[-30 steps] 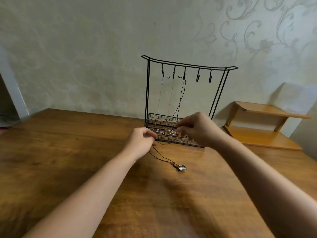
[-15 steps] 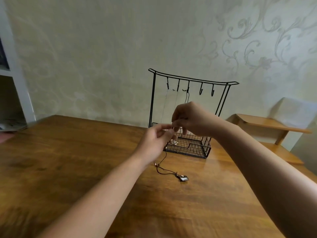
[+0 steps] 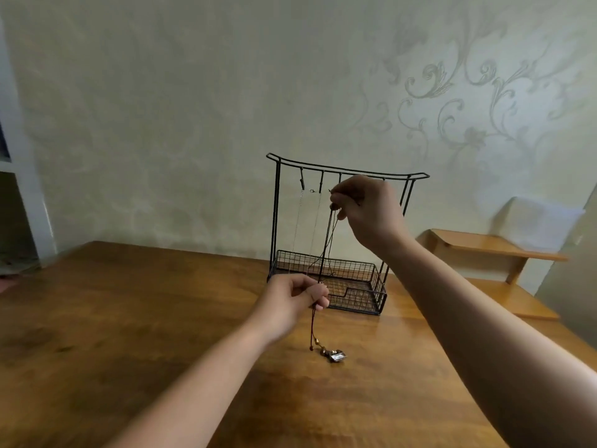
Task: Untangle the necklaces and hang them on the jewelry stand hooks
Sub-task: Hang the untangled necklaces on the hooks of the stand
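Note:
A black wire jewelry stand [image 3: 275, 221] with a row of hooks and a mesh basket base stands on the wooden table. Two thin silver chains [image 3: 298, 221] hang from its left hooks. My right hand [image 3: 365, 208] is raised near the top bar, pinching the upper end of a dark cord necklace [image 3: 326, 250]. My left hand [image 3: 295, 302] grips the same cord lower down, in front of the basket. The cord's beads and metal pendant [image 3: 336, 355] rest on the table below my left hand.
The wooden table [image 3: 129, 318] stretches to the left and toward me. A small two-tier wooden shelf [image 3: 484, 247] stands at the right behind the table. A patterned wall is close behind the stand. A white door frame [image 3: 22, 189] is at far left.
My right hand has risen from the basket to the top bar, drawing the cord necklace taut. My left hand followed up slightly, and the pendant was dragged nearer beneath it.

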